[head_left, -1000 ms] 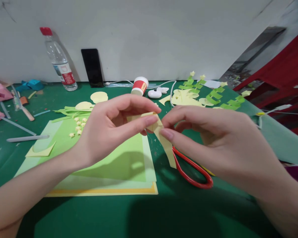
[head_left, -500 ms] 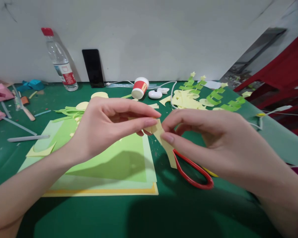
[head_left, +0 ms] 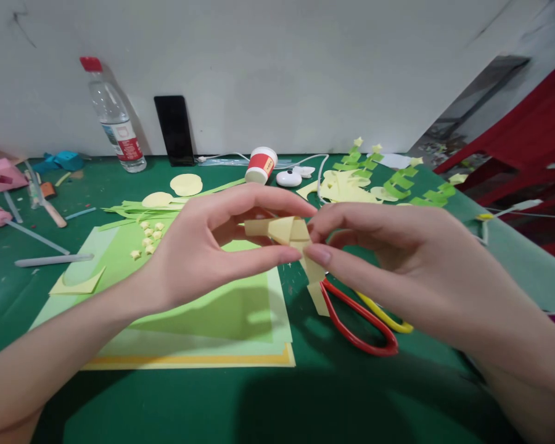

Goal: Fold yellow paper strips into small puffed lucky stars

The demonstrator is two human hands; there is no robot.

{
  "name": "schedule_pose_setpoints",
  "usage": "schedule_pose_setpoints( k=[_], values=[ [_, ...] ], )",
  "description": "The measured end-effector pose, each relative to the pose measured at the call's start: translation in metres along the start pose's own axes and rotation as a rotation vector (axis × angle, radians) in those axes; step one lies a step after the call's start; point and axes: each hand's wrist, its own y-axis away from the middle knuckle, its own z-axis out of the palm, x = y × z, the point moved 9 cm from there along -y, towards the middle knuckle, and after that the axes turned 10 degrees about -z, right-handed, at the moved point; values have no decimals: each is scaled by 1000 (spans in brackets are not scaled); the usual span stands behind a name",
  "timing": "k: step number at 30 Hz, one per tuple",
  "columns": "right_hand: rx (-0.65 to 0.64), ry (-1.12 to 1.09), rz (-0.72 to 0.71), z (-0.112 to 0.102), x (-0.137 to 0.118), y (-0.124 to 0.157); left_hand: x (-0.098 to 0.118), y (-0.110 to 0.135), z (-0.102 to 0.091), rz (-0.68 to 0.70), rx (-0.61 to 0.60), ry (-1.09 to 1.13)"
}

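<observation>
A pale yellow paper strip (head_left: 289,230) is folded over into a flat knot, with a short end to the left and a longer tail hanging down. My right hand (head_left: 388,259) pinches it between thumb and fingertips at the right side of the fold. My left hand (head_left: 203,240) curves around the knot, its thumb tip against the lower edge; its other fingers are partly hidden behind the paper. Below lie scissors with a red handle (head_left: 358,324) and a yellow handle (head_left: 388,314), their blades mostly hidden. Several small paper stars (head_left: 148,237) rest on green paper sheets (head_left: 203,314).
Behind are a water bottle (head_left: 120,135), a black phone (head_left: 174,131), a tipped paper cup (head_left: 261,165) and a white earbud case (head_left: 288,178). Yellow paper scraps (head_left: 345,185) and green spirals with stars (head_left: 400,180) lie at the back right. Green strips (head_left: 129,211) are left.
My left thumb and index finger have spread apart, uncovering the folded knot. My left hand sits slightly further right. The stars on the sheets show more now.
</observation>
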Motion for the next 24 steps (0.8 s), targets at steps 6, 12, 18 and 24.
schedule_pose_setpoints(
  k=[6, 12, 18, 24],
  values=[
    [241, 342, -261, -18, -29, 3, -3, -1, -4, -27, 46, 85],
    [250, 578, -477, -14, -50, 7, -2, 1, -4, -26, 60, 42],
    [189, 549, -418, -9, -44, 5, 3, 1, -5, 11, 73, -62],
    [178, 449, -304, -12, -32, 4, 5, -1, -4, 18, 60, -115]
  ],
)
